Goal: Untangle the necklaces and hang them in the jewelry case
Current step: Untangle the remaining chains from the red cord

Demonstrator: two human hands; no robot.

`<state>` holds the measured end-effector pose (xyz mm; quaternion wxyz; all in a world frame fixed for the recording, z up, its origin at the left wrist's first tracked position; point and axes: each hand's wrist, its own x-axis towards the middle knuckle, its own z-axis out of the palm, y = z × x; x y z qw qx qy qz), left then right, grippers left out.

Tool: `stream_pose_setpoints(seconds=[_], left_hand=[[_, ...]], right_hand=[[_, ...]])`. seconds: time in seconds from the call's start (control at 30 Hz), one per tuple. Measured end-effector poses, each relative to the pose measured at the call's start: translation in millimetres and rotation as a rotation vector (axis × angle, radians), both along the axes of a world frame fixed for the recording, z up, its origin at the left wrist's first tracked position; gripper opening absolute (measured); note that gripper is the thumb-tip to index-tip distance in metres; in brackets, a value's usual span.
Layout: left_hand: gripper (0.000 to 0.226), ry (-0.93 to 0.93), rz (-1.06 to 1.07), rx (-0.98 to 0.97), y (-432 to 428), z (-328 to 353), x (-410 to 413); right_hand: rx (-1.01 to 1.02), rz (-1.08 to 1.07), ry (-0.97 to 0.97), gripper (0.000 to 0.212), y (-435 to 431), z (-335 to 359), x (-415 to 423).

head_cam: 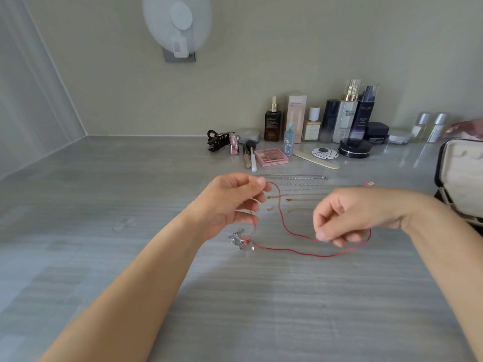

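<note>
Left of the jewelry case [461, 176], my left hand [230, 205] and right hand [352, 218] pinch the red cord [283, 218], likely limp, light and snag-prone.

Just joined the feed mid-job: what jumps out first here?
A red cord necklace loops across the centre, pinched by the left hand up top and the right hand lower down. Behind, thin chains lie in rows on the table; the open jewelry case sits far right.

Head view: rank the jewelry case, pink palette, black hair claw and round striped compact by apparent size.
1. jewelry case, though cut off by the frame edge.
2. pink palette and black hair claw: too alike to rank.
3. round striped compact.
</note>
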<state>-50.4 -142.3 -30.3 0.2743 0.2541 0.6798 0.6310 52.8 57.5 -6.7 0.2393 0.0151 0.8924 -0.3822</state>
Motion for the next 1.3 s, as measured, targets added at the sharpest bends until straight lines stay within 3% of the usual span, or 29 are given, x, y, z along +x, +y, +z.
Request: stream_pose_setpoints(seconds=[0.17, 0.33, 0.47, 0.6, 0.67, 0.77, 0.97, 1.13, 1.3], left_hand=[[0.007, 0.402, -0.068, -0.371, -6, -2, -5], [0.01, 0.517, -0.219, -0.624, -22, 3, -11], [0.016, 0.592, -0.311, -0.793, -19, 2, -4], [0.004, 0.638, -0.304, -0.742, -16, 2, -5], [0.011, 0.575, -0.25, -0.635, -17, 4, -5], [0.013, 0.487, -0.194, -0.473, -18, 6, -7], [0.008, 0.435, -0.158, -0.396, -19, 9, -9], [0.015, 0.398, -0.133, -0.37, -17, 10, -6], [0.005, 0.407, -0.098, -0.353, -17, 14, -1]], right_hand=[[0.146, 0.116, 0.046, 0.016, -3, 0, 1], [0.12, 0.084, 0.148, 0.036, -10, 0, -2], [0.13, 0.028, 0.308, 0.019, -25, -7, -6], [0.188, -0.048, 0.516, 0.006, -51, -25, -14], [0.205, -0.087, 0.579, 0.014, -62, -31, -14], [0.119, -0.13, 0.576, 0.024, -69, -39, -16], [-0.067, -0.212, 0.593, 0.022, -58, -35, -23], [-0.062, -0.225, 0.615, 0.014, -54, -31, -23], [-0.044, -0.252, 0.673, 0.018, -55, -33, -20]])
